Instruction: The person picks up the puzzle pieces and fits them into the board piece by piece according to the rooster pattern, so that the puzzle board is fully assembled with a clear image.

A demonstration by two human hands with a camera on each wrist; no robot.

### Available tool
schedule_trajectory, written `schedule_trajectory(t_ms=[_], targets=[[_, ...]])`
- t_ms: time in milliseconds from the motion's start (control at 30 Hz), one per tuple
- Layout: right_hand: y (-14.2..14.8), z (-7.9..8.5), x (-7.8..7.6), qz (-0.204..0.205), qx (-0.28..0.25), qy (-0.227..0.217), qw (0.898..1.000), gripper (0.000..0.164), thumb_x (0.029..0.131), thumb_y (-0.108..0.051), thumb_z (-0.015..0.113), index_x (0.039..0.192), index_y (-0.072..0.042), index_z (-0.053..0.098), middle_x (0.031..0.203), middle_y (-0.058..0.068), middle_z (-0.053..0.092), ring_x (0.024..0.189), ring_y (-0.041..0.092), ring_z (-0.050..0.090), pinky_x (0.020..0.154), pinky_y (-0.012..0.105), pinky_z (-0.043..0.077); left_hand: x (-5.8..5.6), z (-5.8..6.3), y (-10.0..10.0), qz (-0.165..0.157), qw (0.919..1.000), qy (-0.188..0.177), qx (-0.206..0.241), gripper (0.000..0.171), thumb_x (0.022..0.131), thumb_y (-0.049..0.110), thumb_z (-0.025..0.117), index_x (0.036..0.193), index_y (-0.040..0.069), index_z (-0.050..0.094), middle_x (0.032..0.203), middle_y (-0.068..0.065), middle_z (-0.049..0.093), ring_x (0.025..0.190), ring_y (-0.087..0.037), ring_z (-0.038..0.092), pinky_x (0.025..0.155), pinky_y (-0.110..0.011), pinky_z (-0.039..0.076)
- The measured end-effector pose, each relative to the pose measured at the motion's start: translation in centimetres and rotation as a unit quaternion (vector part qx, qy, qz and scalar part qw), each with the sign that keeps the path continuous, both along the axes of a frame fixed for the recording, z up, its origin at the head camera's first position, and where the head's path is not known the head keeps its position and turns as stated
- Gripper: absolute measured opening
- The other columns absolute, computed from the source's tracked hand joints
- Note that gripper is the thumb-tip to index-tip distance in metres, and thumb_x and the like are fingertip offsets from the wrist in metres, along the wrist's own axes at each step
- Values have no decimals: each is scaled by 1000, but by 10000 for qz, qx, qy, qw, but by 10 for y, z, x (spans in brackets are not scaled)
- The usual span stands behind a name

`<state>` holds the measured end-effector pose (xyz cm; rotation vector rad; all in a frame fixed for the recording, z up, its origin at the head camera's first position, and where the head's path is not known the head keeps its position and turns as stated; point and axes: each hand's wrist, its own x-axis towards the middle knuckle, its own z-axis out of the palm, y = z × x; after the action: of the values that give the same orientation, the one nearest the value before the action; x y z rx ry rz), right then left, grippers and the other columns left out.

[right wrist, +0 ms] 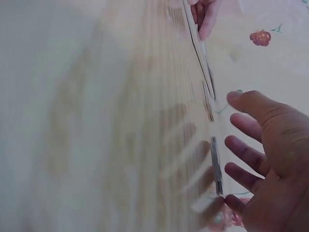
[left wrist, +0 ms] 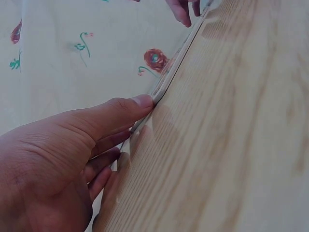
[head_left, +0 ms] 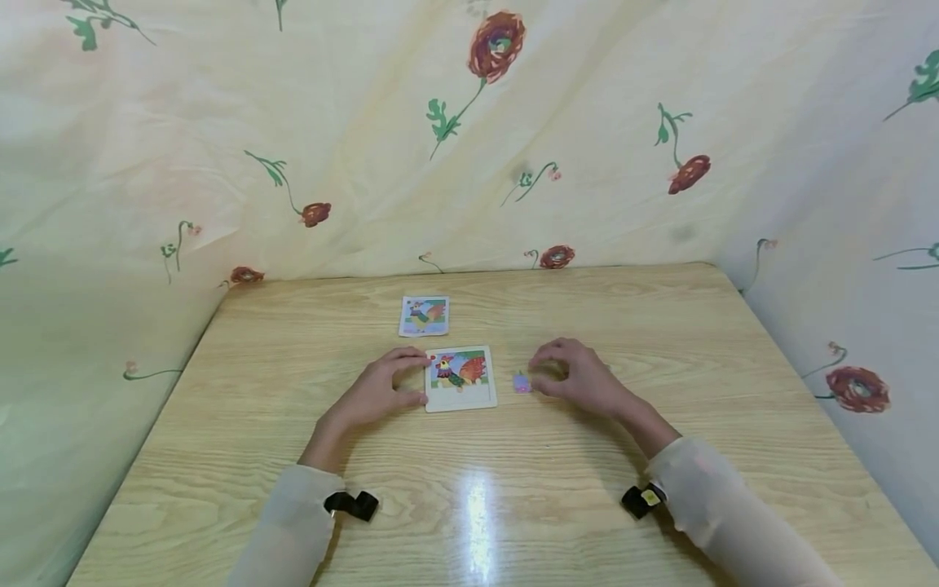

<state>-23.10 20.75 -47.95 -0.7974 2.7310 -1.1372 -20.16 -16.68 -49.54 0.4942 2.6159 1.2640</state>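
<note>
The left hand [head_left: 376, 386] rests at the left edge of the board [head_left: 480, 399], thumb and fingertips spread along it and touching without wrapping round it. The board lies flat on the table [head_left: 257, 408], left of the right hand [head_left: 579, 379], and shows a colourful rooster with a bare white strip on the near side. The right hand is loose and holds nothing, its fingers spread and curved over the table. Its thumb is just beside a small purple piece [head_left: 522, 383], which lies right of the board and apart from it. Another thin item [right wrist: 217, 166] lies by the right fingers, perhaps loose pieces, seen too edge-on to be sure. A card [head_left: 424, 316] with a similar rooster lies on the far side of the board, slightly left.
</note>
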Motion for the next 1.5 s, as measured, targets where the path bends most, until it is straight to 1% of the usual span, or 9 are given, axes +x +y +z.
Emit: schedule_trajectory(t_ms=[200,333,633,833,933,1067,1167,1300,1500], targets=[[-1,-7,3,-5,403,651,9971,22,85,-25,86,105,-19,78,123,7,70,122,35,59,108,65,40,0,2,1,23,10000,-44,8,59,91,23,81,146,16,60,160,-3,45,155,-31,33,124,-56,34],[-2,-9,6,-32,602,873,9944,22,86,-28,85,105,-20,79,123,7,68,122,36,57,106,68,36,1,2,1,8,10000,-45,52,58,91,23,80,146,16,60,160,-3,44,156,-31,32,124,-56,33],[-2,-10,9,-78,573,973,9936,19,84,-28,87,100,-22,79,122,7,68,122,35,57,104,66,35,3,1,3,-30,9999,-36,111,60,92,22,80,147,14,59,160,-5,44,156,-33,31,124,-57,32],[-4,-10,9,-158,582,1006,9931,17,84,-29,87,99,-22,79,121,6,69,123,35,57,103,65,36,2,0,3,4,10000,-76,65,59,91,23,80,146,15,60,160,-3,44,155,-31,32,124,-56,33],[-7,-8,10,-206,542,1094,9923,18,84,-30,87,99,-21,80,121,6,70,123,35,58,102,65,37,1,-1,2,7,9999,-99,55,59,91,24,80,146,15,60,160,-3,44,156,-31,32,125,-56,32],[-17,-4,10,-181,452,1216,9914,20,85,-27,86,101,-18,80,121,8,71,123,36,58,104,66,36,1,-1,1,34,10000,-90,19,59,92,24,80,146,16,60,160,-2,43,156,-31,32,124,-55,33],[-26,-2,11,-107,367,1151,9926,20,85,-24,86,102,-16,79,122,9,70,124,35,57,106,66,34,1,0,1,37,10000,-47,-14,58,92,24,80,146,16,60,160,-2,44,155,-31,33,124,-56,33],[-41,1,14,-19,285,1021,9944,21,85,-24,85,103,-16,79,123,8,70,124,34,57,107,64,33,1,0,0,30,10000,-27,-31,59,91,24,80,146,16,60,160,-3,44,155,-32,34,124,-57,33],[-65,6,18,173,230,1047,9941,20,84,-24,86,100,-16,79,122,7,70,123,33,57,107,66,33,0,-1,0,22,10000,-46,-65,60,91,25,80,147,17,60,161,-3,43,156,-31,32,125,-56,32]])
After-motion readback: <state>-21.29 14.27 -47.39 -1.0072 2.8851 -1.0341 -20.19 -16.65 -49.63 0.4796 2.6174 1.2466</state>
